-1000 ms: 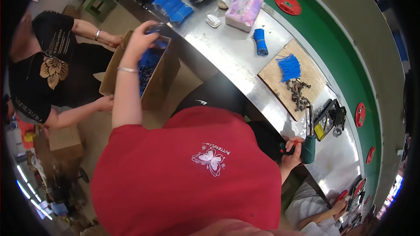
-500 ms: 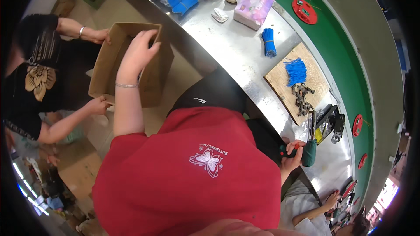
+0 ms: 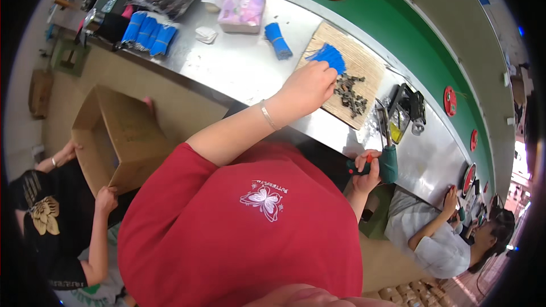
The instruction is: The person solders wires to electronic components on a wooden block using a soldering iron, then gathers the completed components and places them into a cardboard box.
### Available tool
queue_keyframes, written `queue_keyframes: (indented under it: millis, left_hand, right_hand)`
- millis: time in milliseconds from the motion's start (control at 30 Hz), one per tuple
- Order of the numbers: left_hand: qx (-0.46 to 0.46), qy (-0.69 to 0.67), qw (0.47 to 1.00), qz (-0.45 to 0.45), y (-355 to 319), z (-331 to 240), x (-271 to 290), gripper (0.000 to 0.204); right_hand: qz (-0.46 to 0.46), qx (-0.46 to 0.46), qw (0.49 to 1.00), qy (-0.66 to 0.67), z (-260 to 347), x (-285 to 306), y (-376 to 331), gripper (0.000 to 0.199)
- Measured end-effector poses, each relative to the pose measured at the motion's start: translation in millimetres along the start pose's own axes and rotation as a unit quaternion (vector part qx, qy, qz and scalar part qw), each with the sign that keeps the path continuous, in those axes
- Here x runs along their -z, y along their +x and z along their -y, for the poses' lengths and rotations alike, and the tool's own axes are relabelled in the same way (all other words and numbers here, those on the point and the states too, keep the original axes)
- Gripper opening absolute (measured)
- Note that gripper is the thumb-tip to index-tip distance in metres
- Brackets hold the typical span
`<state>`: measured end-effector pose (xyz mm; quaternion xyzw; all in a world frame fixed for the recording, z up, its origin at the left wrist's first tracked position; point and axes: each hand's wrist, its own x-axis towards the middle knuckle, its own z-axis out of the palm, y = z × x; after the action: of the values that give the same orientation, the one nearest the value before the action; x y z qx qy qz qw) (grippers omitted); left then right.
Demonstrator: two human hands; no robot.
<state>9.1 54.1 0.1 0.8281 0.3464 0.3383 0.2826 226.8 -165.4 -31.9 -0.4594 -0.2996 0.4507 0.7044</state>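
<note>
My left hand [image 3: 307, 88] reaches over the wooden board [image 3: 367, 59] on the metal bench. Its bent fingers lie together at the near edge of a spread of cut blue wires [image 3: 331, 58]; the fingertips are partly hidden, so what they pinch cannot be made out. Beside them on the board is a heap of small dark metal-looking parts [image 3: 351, 96]. On the right, my right hand [image 3: 367, 180] is closed around the handle of a green-and-black soldering gun [image 3: 389, 165] with red buttons. The gun's thin metal tip points away from me toward the bench.
A tied blue wire bundle [image 3: 278, 41], a tissue box [image 3: 243, 5] and more blue bundles [image 3: 149, 33] lie to the left. A black stand [image 3: 410, 108] sits right of the board. Beyond runs a green belt [image 3: 392, 28] with red discs. Left, another person holds a cardboard box [image 3: 133, 131].
My left hand has left the cardboard box and come across to the blue wires on the board. The other person's box is now further from me. My right hand still holds the soldering gun.
</note>
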Motion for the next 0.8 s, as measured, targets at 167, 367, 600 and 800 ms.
queue_keyframes:
  millis: [167,367,600,800]
  left_hand:
    - [0.031,-0.093,0.995,0.012,-11.9,-9.4,4.7,0.009]
    - [0.182,-0.371,0.876,0.247,-100.1,-4.1,50.7,0.012]
    - [0.401,-0.582,0.681,0.19,-247.0,138.3,69.7,0.021]
    - [0.561,-0.403,0.722,0.004,-361.5,263.7,19.8,0.023]
  right_hand:
    - [0.005,0.0,1.0,-0.005,-2.6,2.7,1.9,0.016]
    - [0.044,-0.051,0.996,0.064,-3.1,16.2,7.8,0.018]
    - [0.077,-0.132,0.985,0.08,5.5,26.2,22.4,0.028]
    - [0.062,-0.156,0.979,0.119,8.7,27.4,29.2,0.032]
